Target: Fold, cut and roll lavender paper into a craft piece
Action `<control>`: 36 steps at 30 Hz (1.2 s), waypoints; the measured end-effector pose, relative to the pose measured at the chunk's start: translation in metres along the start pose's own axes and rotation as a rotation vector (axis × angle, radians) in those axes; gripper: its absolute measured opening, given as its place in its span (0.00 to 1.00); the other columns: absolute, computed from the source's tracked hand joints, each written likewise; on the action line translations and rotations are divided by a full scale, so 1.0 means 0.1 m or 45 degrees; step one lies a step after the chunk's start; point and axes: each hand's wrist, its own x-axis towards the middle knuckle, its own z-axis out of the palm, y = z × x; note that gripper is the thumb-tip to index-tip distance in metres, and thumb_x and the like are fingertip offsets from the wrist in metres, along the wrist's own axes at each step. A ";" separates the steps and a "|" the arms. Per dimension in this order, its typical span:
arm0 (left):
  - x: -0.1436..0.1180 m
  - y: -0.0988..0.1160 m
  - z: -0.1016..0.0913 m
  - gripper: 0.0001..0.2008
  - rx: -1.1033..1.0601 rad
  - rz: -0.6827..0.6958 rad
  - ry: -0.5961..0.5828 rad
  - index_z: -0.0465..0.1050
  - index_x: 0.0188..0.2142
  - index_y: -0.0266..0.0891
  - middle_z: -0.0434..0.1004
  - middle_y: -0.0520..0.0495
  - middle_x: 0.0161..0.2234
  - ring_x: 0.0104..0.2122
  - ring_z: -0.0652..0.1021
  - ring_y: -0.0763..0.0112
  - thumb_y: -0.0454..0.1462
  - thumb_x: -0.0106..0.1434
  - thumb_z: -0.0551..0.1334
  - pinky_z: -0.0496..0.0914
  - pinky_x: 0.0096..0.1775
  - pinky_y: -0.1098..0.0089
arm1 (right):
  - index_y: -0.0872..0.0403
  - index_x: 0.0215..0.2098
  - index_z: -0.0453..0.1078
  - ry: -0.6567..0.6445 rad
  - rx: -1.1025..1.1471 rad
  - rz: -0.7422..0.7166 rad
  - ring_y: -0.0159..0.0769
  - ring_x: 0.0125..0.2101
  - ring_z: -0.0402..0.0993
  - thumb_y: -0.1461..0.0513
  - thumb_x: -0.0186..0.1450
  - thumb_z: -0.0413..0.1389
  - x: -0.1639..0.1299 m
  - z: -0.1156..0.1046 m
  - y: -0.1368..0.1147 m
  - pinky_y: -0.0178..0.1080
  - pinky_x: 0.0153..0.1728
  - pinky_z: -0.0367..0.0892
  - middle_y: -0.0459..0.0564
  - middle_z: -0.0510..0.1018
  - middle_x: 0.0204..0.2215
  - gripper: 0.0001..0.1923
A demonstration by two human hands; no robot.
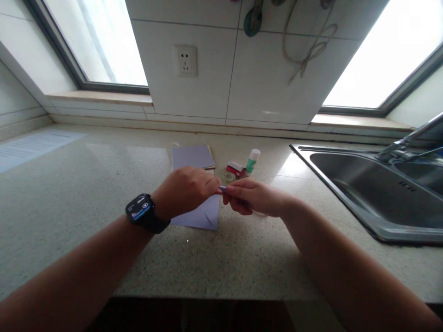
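Note:
My left hand point(190, 190), with a dark smartwatch on its wrist, and my right hand point(254, 196) meet over the counter. Between their closed fingertips is a small lavender piece point(223, 188), seemingly folded paper, mostly hidden by the fingers. Beneath my left hand lies a lavender sheet of paper point(200, 216) with a diagonal crease near its lower right corner. Just beyond it rests a stack topped with lavender paper point(192, 157). Past my right hand stand a white-capped green glue stick point(253, 160), a small red and white box point(236, 168) and a clear tape roll point(229, 177).
A steel sink point(374, 184) with a faucet point(401, 145) is set into the speckled counter point(104, 193) on the right. A printed sheet point(34, 144) lies at the far left. The tiled wall behind bears a socket point(186, 61) and a hanging cord point(308, 57).

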 end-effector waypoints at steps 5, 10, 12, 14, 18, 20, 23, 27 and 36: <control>-0.01 0.01 0.05 0.16 -0.105 -0.106 -0.087 0.71 0.34 0.38 0.77 0.46 0.29 0.27 0.75 0.66 0.41 0.76 0.52 0.60 0.27 0.67 | 0.53 0.36 0.68 0.219 -0.711 -0.133 0.31 0.24 0.63 0.56 0.75 0.46 0.01 -0.02 0.02 0.35 0.25 0.57 0.44 0.69 0.24 0.15; -0.01 0.02 0.15 0.21 -0.537 -0.323 -0.184 0.72 0.38 0.39 0.80 0.48 0.31 0.30 0.78 0.67 0.46 0.77 0.46 0.63 0.29 0.68 | 0.55 0.39 0.71 0.387 -1.597 -0.416 0.40 0.36 0.69 0.64 0.74 0.47 0.03 -0.07 0.01 0.42 0.39 0.61 0.54 0.75 0.34 0.11; -0.01 0.02 0.16 0.22 -0.535 -0.342 -0.179 0.72 0.38 0.39 0.80 0.47 0.31 0.30 0.78 0.66 0.47 0.77 0.46 0.63 0.29 0.68 | 0.56 0.40 0.71 0.390 -1.619 -0.409 0.41 0.37 0.69 0.63 0.75 0.47 0.03 -0.08 0.01 0.42 0.39 0.61 0.55 0.75 0.34 0.11; -0.02 0.01 0.16 0.21 -0.422 -0.335 -0.157 0.72 0.37 0.39 0.80 0.46 0.30 0.28 0.78 0.65 0.47 0.76 0.48 0.61 0.28 0.68 | 0.55 0.38 0.71 0.388 -1.453 -0.378 0.39 0.34 0.69 0.61 0.75 0.48 0.05 -0.07 0.02 0.41 0.38 0.61 0.52 0.74 0.32 0.12; -0.03 -0.02 0.15 0.18 -0.252 -0.256 -0.063 0.73 0.36 0.39 0.80 0.47 0.30 0.29 0.78 0.67 0.46 0.75 0.52 0.61 0.26 0.69 | 0.54 0.31 0.68 0.363 -0.820 -0.272 0.32 0.24 0.60 0.53 0.75 0.46 0.09 -0.06 0.10 0.37 0.27 0.56 0.45 0.66 0.22 0.20; -0.02 -0.03 0.15 0.17 -0.179 -0.230 -0.009 0.73 0.36 0.38 0.81 0.47 0.31 0.29 0.79 0.67 0.46 0.75 0.53 0.61 0.26 0.69 | 0.54 0.30 0.67 0.319 -0.488 -0.182 0.30 0.21 0.56 0.49 0.74 0.46 0.11 -0.07 0.16 0.36 0.22 0.52 0.42 0.62 0.20 0.22; -0.02 -0.04 0.18 0.18 -0.092 -0.188 0.056 0.72 0.35 0.38 0.80 0.46 0.31 0.30 0.79 0.67 0.46 0.76 0.52 0.61 0.26 0.68 | 0.53 0.28 0.65 0.241 -0.246 -0.128 0.28 0.18 0.52 0.47 0.73 0.48 0.12 -0.09 0.18 0.36 0.20 0.49 0.40 0.59 0.18 0.23; -0.02 -0.01 0.22 0.22 -0.144 -0.262 0.044 0.72 0.36 0.38 0.80 0.46 0.31 0.30 0.79 0.66 0.48 0.76 0.48 0.60 0.26 0.68 | 0.53 0.33 0.70 0.323 -0.665 -0.254 0.32 0.22 0.63 0.51 0.74 0.47 0.10 -0.09 0.08 0.36 0.24 0.59 0.45 0.68 0.22 0.20; -0.05 0.00 0.23 0.25 -0.425 -0.383 -0.102 0.73 0.40 0.37 0.82 0.43 0.35 0.34 0.81 0.65 0.50 0.77 0.44 0.66 0.32 0.68 | 0.54 0.55 0.71 0.494 -1.656 -0.700 0.46 0.48 0.77 0.59 0.75 0.46 0.09 -0.17 0.15 0.47 0.48 0.70 0.57 0.80 0.44 0.16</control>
